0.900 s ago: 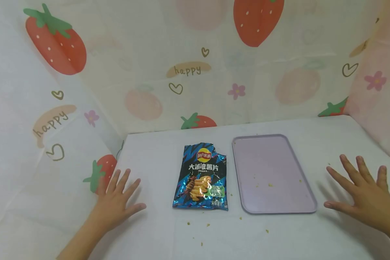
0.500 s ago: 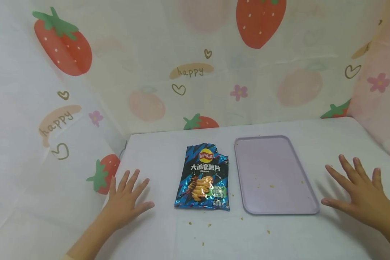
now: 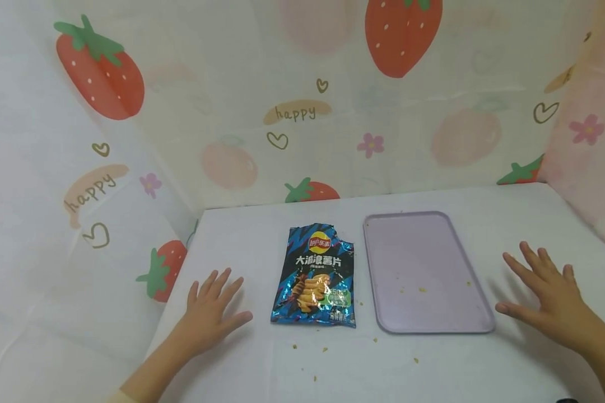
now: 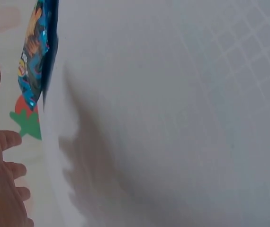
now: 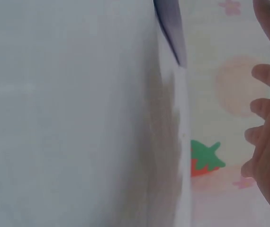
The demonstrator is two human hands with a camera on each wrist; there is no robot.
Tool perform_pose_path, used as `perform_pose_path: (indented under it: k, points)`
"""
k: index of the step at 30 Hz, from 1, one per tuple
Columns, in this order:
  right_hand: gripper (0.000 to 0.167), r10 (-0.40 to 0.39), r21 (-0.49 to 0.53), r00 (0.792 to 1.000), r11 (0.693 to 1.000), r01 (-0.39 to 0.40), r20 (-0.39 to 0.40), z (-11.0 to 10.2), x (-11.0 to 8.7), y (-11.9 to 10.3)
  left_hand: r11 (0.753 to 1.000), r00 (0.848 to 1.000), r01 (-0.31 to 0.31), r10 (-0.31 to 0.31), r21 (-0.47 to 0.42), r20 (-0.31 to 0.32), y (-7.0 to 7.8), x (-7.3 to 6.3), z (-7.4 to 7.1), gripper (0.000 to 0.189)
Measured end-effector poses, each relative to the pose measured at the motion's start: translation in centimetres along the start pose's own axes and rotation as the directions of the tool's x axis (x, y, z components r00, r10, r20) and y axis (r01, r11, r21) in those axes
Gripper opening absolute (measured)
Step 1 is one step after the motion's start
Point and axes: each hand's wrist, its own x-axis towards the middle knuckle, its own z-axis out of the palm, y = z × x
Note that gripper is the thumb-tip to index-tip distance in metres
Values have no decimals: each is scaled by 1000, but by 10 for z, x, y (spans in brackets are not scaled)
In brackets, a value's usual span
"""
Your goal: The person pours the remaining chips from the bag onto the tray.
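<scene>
A blue and black potato chip bag lies on the white table, its top right corner torn off. To its left my left hand hovers with fingers spread, holding nothing; its shadow falls on the cloth in the left wrist view, where the chip bag shows at the upper left. A pale purple tray lies right of the bag with a few crumbs on it. My right hand is held off the tray's right side, fingers apart and nothing in them. In the right wrist view the tray's edge shows at the top.
Several yellowish crumbs are scattered on the white tablecloth in front of the bag and tray. A strawberry-printed cloth hangs behind the table and along both sides. A small dark object peeks in at the bottom right edge.
My left hand has moved right, closer to the chip bag. The right hand has shifted slightly left. The bag and tray lie as before; the head view has tilted slightly.
</scene>
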Motion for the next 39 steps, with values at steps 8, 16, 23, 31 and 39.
perform_pose_path:
  k: [8, 16, 23, 31, 39]
  points:
    - [101, -19, 96, 999, 995, 16, 32, 4, 0, -2, 998, 999, 29, -28, -51, 19, 5, 6, 7, 83]
    - [100, -55, 185, 997, 982, 45, 46, 7, 4, -5, 994, 999, 23, -20, -110, 25, 14, 15, 16, 87]
    - [99, -29, 247, 996, 969, 8, 81, 13, 6, -14, 990, 998, 18, -10, -139, 55, 27, 22, 21, 90]
    - [98, -26, 288, 994, 958, -6, 106, 21, 9, -16, 978, 998, -2, 14, -208, 58, 40, 28, 23, 93]
    - [98, -35, 319, 992, 948, -7, 125, 29, 9, -14, 966, 997, 27, -7, -259, 76, 50, 34, 27, 93]
